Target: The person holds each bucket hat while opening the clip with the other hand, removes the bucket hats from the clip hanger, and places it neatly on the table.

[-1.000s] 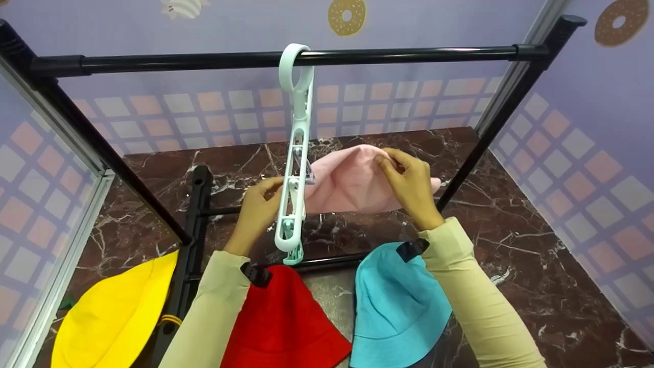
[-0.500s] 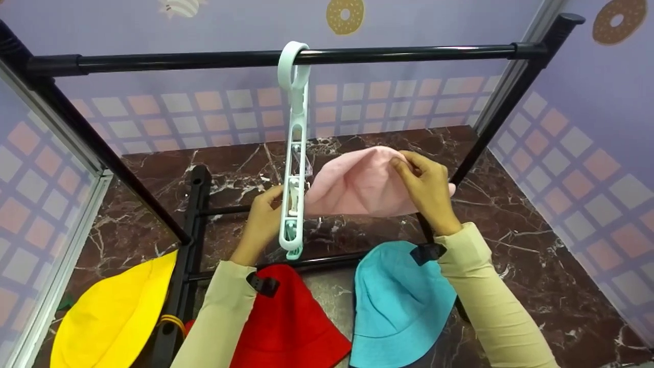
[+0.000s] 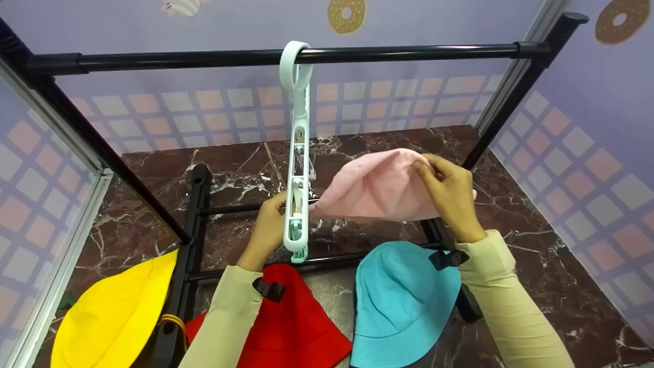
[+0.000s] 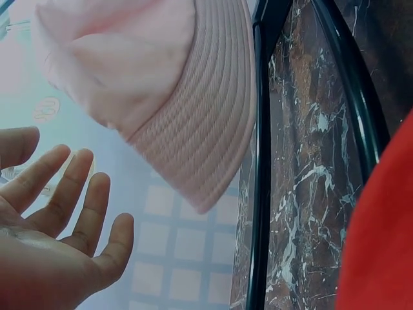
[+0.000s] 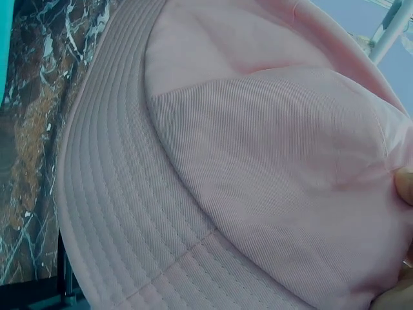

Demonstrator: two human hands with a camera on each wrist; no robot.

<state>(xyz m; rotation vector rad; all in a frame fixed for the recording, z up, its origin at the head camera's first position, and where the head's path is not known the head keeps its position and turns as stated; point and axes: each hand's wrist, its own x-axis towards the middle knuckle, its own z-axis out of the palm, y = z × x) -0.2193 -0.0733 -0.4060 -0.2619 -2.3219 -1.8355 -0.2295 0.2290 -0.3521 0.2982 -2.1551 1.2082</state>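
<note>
A pink bucket hat (image 3: 378,186) hangs from my right hand (image 3: 449,189), whose thumb and fingers pinch the top of its crown. In the right wrist view the hat's stitched brim (image 5: 116,168) fills the left side. My left hand (image 3: 271,222) is just left of the hanger, partly hidden behind it; the left wrist view shows its fingers (image 4: 84,213) spread, holding nothing, with the hat a little beyond them. A pale green clip hanger (image 3: 297,189) hangs by its ring from the black rail, between my left hand and the hat.
The black rack's top rail (image 3: 409,53) crosses above my hands. Below are a yellow hat (image 3: 112,312), a red hat (image 3: 291,322) and a blue hat (image 3: 403,301). Dark marble (image 3: 536,245) lies beneath the rack, and patterned walls close in behind and at the sides.
My right hand has moved right with the pink hat, drawing it away from the hanger. My left hand has shifted slightly right and down. The hanger has swung a little.
</note>
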